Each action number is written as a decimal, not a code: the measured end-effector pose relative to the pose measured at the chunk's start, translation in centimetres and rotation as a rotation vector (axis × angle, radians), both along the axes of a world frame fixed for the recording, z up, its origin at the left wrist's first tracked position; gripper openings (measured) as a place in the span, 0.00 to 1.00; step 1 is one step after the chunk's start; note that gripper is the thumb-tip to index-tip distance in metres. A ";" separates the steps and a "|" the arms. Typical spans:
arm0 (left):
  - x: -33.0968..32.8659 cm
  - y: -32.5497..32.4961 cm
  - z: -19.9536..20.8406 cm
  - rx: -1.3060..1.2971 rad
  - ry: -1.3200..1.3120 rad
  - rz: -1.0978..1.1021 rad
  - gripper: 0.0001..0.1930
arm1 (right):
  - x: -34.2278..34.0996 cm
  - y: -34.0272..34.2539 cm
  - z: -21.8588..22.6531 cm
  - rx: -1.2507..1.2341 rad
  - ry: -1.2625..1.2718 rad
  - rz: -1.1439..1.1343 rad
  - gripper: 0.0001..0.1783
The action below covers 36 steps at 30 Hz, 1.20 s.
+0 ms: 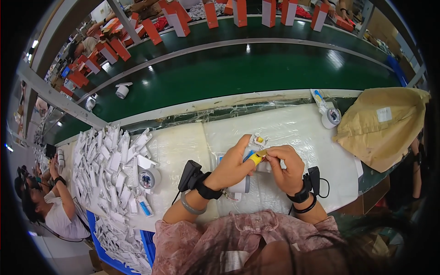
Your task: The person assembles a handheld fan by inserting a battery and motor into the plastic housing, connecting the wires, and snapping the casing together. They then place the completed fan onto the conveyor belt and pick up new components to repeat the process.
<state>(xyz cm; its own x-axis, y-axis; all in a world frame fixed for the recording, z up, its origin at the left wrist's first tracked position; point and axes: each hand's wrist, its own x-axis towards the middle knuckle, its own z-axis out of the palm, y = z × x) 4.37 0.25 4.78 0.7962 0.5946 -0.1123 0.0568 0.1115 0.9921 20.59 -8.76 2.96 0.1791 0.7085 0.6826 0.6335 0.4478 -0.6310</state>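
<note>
At the middle of the bench, my left hand [231, 170] is closed round a white device with a round grey-rimmed head [241, 185]. Part of a blue piece shows beside my left fingers. Against the device lies a yellow piece [255, 158] with a brownish strip [262, 152]. My right hand [286, 168] pinches the end of that strip between thumb and fingertips. Just beyond my fingers, an open white plastic part [259, 140] with a small yellow and red item in it sticks out. My fingers hide much of the device.
A heap of white plastic parts [110, 160] lies left, with another white device [148, 178] beside it. A blue bin [149, 243] holds more parts. At right are a similar device [330, 117] and a brown paper bag [382, 123]. Beyond runs a green conveyor [220, 68] carrying orange-and-white boxes [239, 13].
</note>
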 end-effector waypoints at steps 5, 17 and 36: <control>-0.2 0.4 -0.2 0.078 0.021 -0.081 0.18 | 0.3 0.0 0.1 0.028 -0.064 0.024 0.11; 0.2 -0.1 -0.4 0.051 -0.095 -0.027 0.22 | 0.4 -0.2 -0.3 -0.014 -0.018 0.004 0.13; 0.4 -0.5 -0.7 0.242 -0.033 -0.006 0.15 | 0.4 0.1 0.0 0.045 -0.032 -0.050 0.12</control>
